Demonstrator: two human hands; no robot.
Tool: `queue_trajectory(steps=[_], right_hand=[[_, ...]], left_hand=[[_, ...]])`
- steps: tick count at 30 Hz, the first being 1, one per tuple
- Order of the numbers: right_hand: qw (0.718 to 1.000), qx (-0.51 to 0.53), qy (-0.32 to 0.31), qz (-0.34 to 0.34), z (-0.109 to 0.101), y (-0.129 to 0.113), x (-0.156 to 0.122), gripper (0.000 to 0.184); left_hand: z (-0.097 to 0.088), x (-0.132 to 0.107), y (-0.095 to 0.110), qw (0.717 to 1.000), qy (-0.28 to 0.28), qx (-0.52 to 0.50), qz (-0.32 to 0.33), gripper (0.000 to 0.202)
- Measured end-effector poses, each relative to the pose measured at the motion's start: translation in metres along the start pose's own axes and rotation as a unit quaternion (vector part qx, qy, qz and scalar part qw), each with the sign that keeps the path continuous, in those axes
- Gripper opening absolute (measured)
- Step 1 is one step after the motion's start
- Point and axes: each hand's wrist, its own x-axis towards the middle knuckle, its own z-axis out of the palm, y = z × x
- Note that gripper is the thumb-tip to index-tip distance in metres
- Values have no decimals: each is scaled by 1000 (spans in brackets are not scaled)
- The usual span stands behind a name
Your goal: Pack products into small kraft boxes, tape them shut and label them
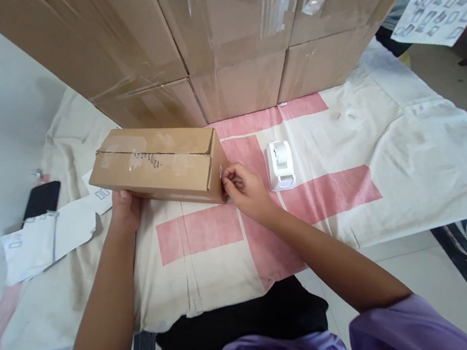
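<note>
A closed brown cardboard box point(154, 169) lies on the table, with dark marks and clear tape across its top seam. My left hand point(126, 209) grips the box low on its near side; the thumb shows at the edge and the other fingers are mostly hidden. At the box's right end, my right hand point(244, 188) has its fingers pinched together. A small whitish piece point(221, 172) shows at those fingertips against the end face; its kind is unclear. To the right of this hand stands a white tape dispenser point(280, 166) with a roll in it.
Large taped cartons point(239, 52) are stacked behind the box. Torn white paper sheets point(54, 241) and a black phone point(42, 199) lie at the left by the wall. A tape roll point(350, 115) rests on the white-and-pink cloth point(205, 238). Another person holds a printed sheet point(435, 19) at upper right.
</note>
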Motion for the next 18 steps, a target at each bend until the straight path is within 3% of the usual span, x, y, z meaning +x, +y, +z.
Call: queue_trajectory(steps=[15, 18], right_hand=[[999, 20, -2, 41, -1, -7, -2, 9], [1000, -3, 2, 25, -3, -9, -4, 6]], left_hand=[[-1, 1, -1, 1000, 2, 24, 3, 84], [-2, 0, -2, 999, -1, 33, 14, 79]])
